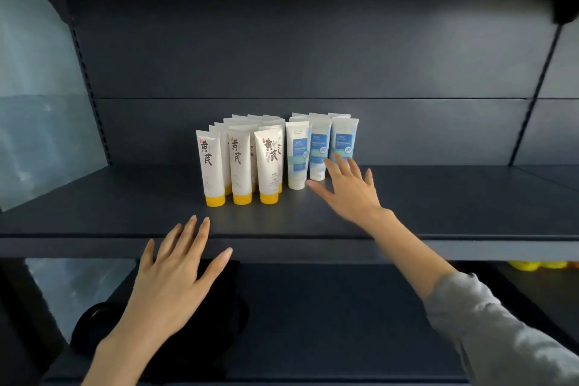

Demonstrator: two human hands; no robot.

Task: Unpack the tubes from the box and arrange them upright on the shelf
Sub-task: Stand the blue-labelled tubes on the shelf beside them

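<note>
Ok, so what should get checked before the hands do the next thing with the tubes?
1. White tubes with yellow caps upright on their caps: ok.
2. White tubes with blue labels upright: ok.
3. Blue-labelled front row even: not ok, its leftmost tube seems to stand further forward.
4. Right hand open and empty, at the blue-labelled tubes: ok.
5. Left hand open and empty, above the front edge of the dark grey shelf: ok.
6. Tubes left in the box: cannot tell, no box in view.
</note>
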